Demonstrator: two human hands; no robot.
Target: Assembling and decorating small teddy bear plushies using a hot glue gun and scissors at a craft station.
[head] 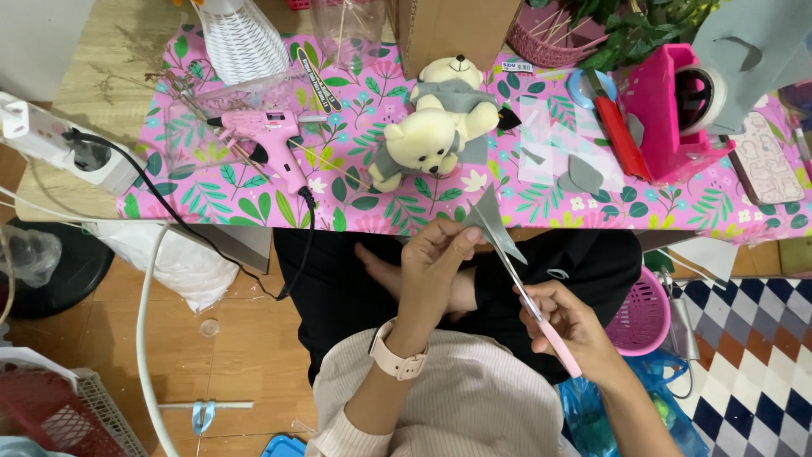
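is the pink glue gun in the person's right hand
No, the right hand holds pink-handled scissors; the pink glue gun lies on the table.

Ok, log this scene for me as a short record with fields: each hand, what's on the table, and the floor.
left hand: left hand pinches a grey felt piece
right hand: right hand holds pink scissors, blades at the felt
table: pink glue gun, two teddy bears, tape dispenser
floor: pink basket

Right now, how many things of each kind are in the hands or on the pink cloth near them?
Grey felt piece in left hand: 1
Pink scissors in right hand: 1
Teddy bears: 2
Pink glue gun: 1
Total: 5
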